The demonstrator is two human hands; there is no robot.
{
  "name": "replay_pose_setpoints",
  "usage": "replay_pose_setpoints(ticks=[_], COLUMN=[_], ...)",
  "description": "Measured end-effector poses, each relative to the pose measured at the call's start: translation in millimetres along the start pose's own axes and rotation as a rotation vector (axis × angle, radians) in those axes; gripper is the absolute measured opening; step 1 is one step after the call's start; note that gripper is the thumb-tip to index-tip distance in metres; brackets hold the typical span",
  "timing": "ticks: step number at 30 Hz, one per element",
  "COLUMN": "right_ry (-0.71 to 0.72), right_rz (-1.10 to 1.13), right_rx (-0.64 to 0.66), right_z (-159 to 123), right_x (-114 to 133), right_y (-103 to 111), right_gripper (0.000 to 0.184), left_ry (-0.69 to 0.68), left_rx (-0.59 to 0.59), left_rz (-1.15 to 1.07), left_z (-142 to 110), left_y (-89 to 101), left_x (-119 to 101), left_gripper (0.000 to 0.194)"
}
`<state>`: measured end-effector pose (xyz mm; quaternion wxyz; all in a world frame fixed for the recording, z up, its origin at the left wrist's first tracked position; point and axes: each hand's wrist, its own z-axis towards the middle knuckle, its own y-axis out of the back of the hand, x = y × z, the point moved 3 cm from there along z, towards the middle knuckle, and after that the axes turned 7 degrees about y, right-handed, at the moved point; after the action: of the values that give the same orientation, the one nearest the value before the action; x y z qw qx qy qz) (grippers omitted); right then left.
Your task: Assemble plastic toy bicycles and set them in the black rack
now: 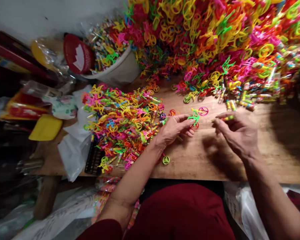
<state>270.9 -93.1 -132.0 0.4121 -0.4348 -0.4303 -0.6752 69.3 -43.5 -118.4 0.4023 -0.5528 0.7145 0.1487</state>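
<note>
My left hand (pixel 175 128) is closed in a pinch on a small plastic toy bicycle (pixel 194 116) with a green frame and pink and red wheels. To its right, my right hand (pixel 240 133) is closed around a thin tube in a yellow-green wrapper (pixel 227 118), partly hidden by the fingers. The two hands are apart above the wooden table (pixel 190 160). Left of my left hand lies a heap of toy bicycles with wrapped tubes (pixel 125 123). A loose yellow-green wheel (pixel 166 160) rests below my left wrist.
A large pile of bright plastic toy parts (pixel 202 36) covers the back of the table. Wrapped tubes (pixel 250 96) lie at its right front. Back left stand a white tub (pixel 125 68) and a red basket (pixel 87 56). A yellow scoop (pixel 46 127) lies at left.
</note>
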Motion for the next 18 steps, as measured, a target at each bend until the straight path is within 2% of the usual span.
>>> replay_pose_setpoints(ticks=[2,5,10,13,15,18], right_ry=[-0.094,-0.149,-0.149,-0.096,-0.057,-0.035], right_rz=[0.243,0.405,0.433,0.375,0.338,0.265], right_rx=[-0.005,-0.047,-0.088,-0.131,-0.157,-0.199], right_z=[-17.7,-33.3,-48.1,-55.5,-59.4,-63.8], right_x=[5.6,6.0,-2.6,-4.7,-5.4,-6.5], right_y=[-13.5,-28.0,-32.4,-29.5,-27.8,-26.5], right_gripper=[0.022,0.025,0.02,0.018,0.018,0.02], left_ry=[0.048,0.082,0.121,0.143,0.141,0.121], left_rx=[0.093,0.192,0.254,0.29,0.263,0.134], left_rz=[-0.099,-0.185,-0.257,-0.25,-0.264,-0.358], left_z=[-4.6,-9.0,-13.7,-14.1,-12.5,-8.8], left_y=[-3.9,-8.5,-15.1,-21.9,-26.1,-31.0], left_x=[4.3,12.4,22.9,24.3,24.0,24.4], left_gripper=[0.023,0.02,0.027,0.02,0.015,0.012])
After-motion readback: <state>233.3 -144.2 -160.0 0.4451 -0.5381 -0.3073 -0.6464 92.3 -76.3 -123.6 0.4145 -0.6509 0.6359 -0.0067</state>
